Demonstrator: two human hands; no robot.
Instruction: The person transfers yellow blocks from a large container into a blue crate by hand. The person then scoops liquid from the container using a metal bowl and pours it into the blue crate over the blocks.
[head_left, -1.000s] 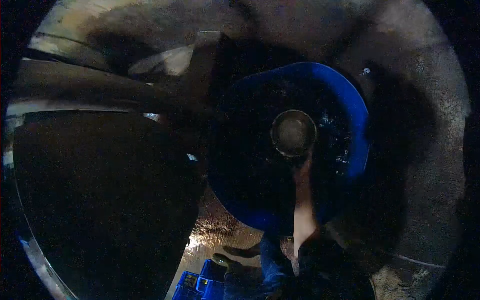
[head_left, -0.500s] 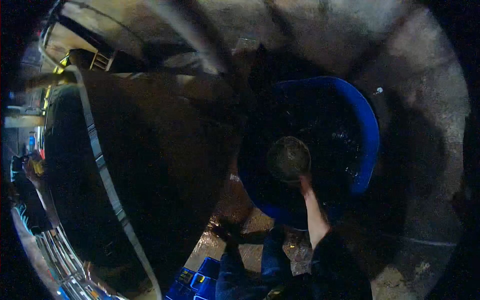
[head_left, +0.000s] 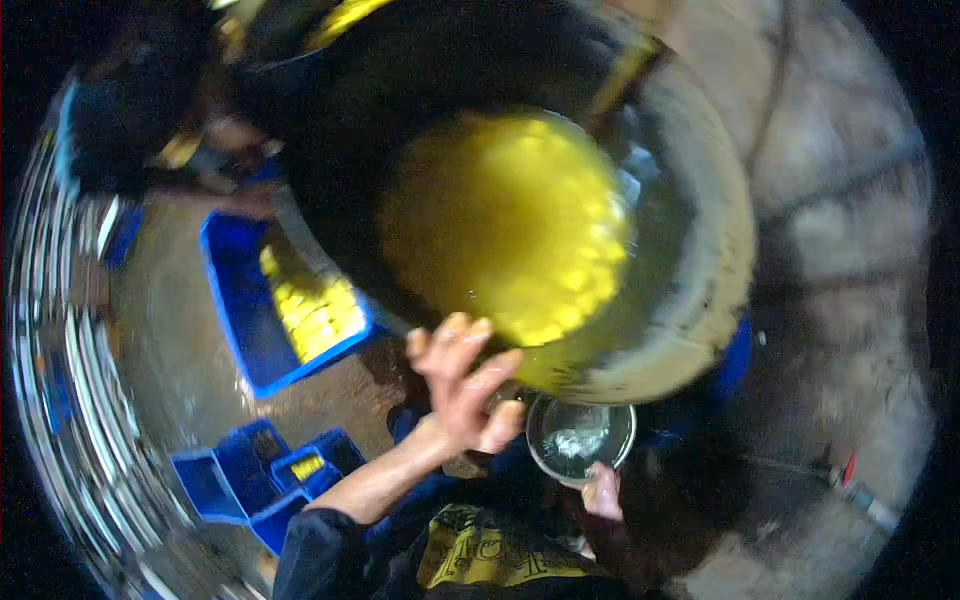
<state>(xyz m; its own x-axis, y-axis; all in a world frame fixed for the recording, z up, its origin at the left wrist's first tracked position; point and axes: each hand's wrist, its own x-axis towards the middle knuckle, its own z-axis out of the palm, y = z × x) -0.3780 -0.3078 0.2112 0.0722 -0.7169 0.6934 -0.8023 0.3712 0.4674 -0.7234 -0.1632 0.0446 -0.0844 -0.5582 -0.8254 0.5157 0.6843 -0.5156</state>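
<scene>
A large round vat (head_left: 735, 240) fills the upper middle, with cloudy liquid and a mass of yellow pieces (head_left: 540, 220) inside. My left hand (head_left: 465, 385) is over the vat's near edge, fingers spread, holding nothing; whether it touches the rim is unclear. Just below the vat, my right hand (head_left: 602, 490) grips the near edge of a round bowl (head_left: 580, 440) that looks to have clear liquid in it. Part of a blue tub (head_left: 737, 355) shows behind the vat on the right.
A blue crate (head_left: 235, 310) with yellow blocks stands left of the vat. Smaller blue containers (head_left: 225, 485) lie at lower left. Another person's arm (head_left: 225, 195) reaches in at upper left, near stacked metal rails (head_left: 95, 420). A stick (head_left: 625, 75) leans at the vat's far side.
The view is brighter and now shows the vat's inside. My left hand has come into view, open. The bowl in my right hand has moved down from over the blue tub to below the vat.
</scene>
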